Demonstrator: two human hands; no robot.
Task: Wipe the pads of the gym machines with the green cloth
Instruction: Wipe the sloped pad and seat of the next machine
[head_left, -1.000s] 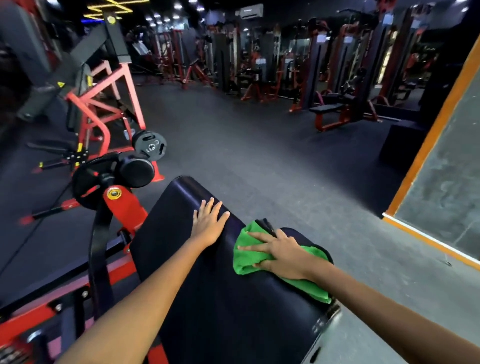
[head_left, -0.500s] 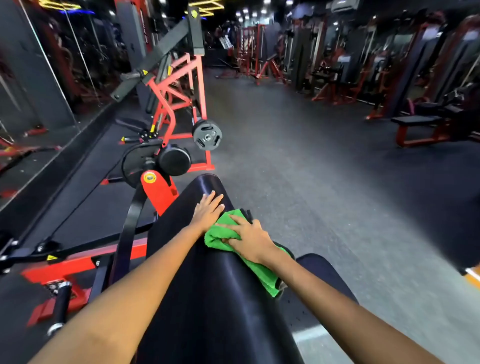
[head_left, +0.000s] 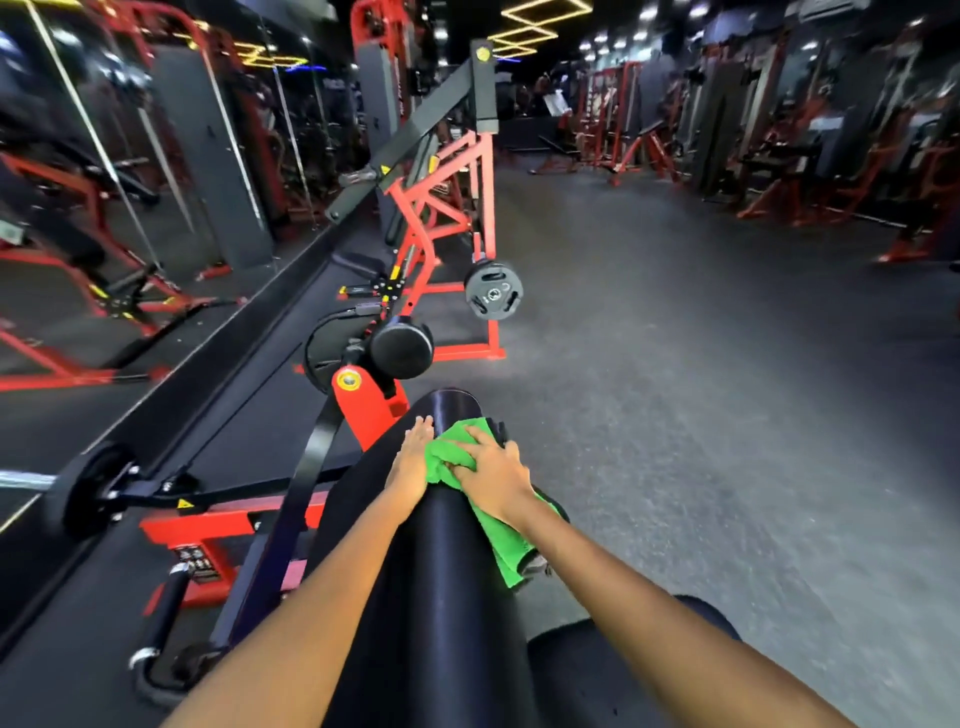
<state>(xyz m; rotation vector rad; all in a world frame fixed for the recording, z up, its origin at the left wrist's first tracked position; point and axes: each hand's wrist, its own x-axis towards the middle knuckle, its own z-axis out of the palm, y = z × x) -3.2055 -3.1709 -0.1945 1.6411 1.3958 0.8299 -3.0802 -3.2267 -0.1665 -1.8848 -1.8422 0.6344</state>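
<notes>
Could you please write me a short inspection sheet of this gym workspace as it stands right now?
Surface: long black pad, upper end bare.
Job's things: green cloth bunched on the pad, its tail hanging over the right edge.
Clutter: nothing seen on the pad.
Hands: left hand flat on the pad beside the cloth; right hand pressing on the cloth.
Cables: nothing seen.
Surroundings: weight plate on a red frame; mirror to the left; grey floor.
</notes>
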